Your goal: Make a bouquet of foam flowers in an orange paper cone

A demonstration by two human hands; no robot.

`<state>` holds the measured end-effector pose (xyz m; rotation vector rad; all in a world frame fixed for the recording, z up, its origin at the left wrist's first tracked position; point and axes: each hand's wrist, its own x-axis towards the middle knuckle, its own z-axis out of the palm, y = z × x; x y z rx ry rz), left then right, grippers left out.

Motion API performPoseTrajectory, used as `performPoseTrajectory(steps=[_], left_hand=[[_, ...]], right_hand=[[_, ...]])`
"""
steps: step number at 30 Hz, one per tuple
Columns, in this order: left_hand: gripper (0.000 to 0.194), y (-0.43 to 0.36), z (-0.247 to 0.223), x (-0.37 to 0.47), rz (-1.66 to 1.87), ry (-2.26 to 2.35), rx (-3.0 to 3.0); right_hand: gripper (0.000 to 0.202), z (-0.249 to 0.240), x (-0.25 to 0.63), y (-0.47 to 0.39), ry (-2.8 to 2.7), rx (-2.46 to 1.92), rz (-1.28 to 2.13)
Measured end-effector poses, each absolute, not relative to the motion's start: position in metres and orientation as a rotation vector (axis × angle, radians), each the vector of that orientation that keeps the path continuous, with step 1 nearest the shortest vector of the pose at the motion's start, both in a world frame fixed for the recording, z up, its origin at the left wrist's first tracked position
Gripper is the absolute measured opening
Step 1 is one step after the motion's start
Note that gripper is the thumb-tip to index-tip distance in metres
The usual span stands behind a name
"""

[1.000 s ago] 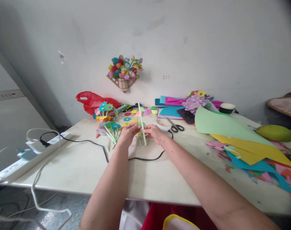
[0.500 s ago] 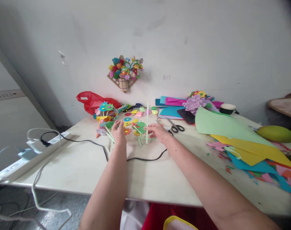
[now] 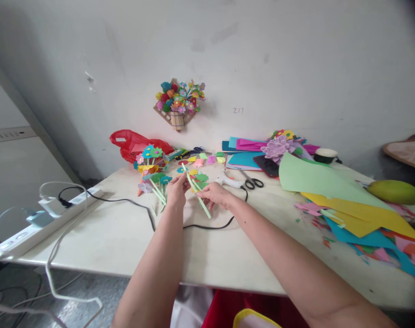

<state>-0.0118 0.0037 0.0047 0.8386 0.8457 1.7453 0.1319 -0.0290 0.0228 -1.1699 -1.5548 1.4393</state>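
Note:
A narrow pale green strip [image 3: 204, 210] slants between my hands, its top end leaning left. My right hand [image 3: 217, 196] pinches it near the middle. Higher up, the fingers of my left hand [image 3: 178, 191] close on the strip close to its upper part. Left of that hand lies a bunch of light green strips [image 3: 157, 191] on the table. Behind the hands are green and yellow foam flower cut-outs [image 3: 202, 177], partly covered by the strip and fingers. A white glue gun [image 3: 230, 181] with a black cord rests just beyond my right hand.
Black-handled scissors [image 3: 254, 183] lie right of the glue gun. Coloured sheets [image 3: 330, 182] and scraps spread across the right side. Finished foam flowers [image 3: 149, 157] and a red plastic bag [image 3: 135, 143] stand at back left. A power strip [image 3: 40, 228] lies along the left edge.
The strip has gone from upright to slanted, its top tipping left. My left hand has moved right, away from the bunch of strips, onto it. My right hand has come slightly nearer and left.

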Motion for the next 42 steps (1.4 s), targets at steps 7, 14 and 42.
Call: performPoseTrajectory(steps=[7, 14, 42], left_hand=[[0.022, 0.001, 0.008, -0.008, 1.718, 0.814, 0.789], [0.012, 0.002, 0.011, -0.01, 1.736, 0.786, 0.738], [0.008, -0.002, 0.017, -0.017, 1.55, 0.755, 0.654]], right_hand=[[0.024, 0.021, 0.129, -0.03, -1.568, -1.2, 1.422], [0.023, 0.024, 0.131, -0.029, -1.578, -1.219, 1.366], [0.038, 0.002, 0.195, 0.011, -1.959, -2.077, -0.137]])
